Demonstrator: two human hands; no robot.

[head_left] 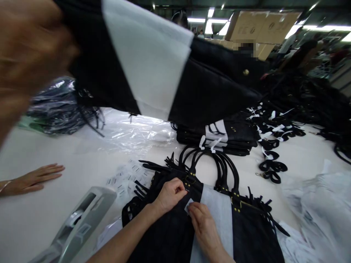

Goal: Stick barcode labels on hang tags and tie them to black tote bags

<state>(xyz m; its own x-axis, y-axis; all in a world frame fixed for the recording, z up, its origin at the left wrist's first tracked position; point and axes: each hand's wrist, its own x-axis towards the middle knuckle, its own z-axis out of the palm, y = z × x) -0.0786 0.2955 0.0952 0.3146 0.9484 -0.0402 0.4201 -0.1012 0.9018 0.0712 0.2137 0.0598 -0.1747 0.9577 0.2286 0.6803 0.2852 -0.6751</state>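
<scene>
A black handbag [170,223] lies in front of me, with a pale paper band [218,212] around its middle and looped handles [229,164] pointing away. Over the bag's left part my left hand [170,195] is closed in a pinch; what it pinches is too small to make out. Just right of it, my right hand [204,224] pinches a small pale label [189,205] between thumb and fingers, close to the bag's surface. The two hands are apart.
Another person's blurred hand [35,47] holds a black bag [216,84] across the top. A different hand [35,179] rests flat at left. Around me are a grey dispenser-like device [85,219], loose labels [127,179], stacked bags [238,140], straps [272,166] and clear plastic [131,131].
</scene>
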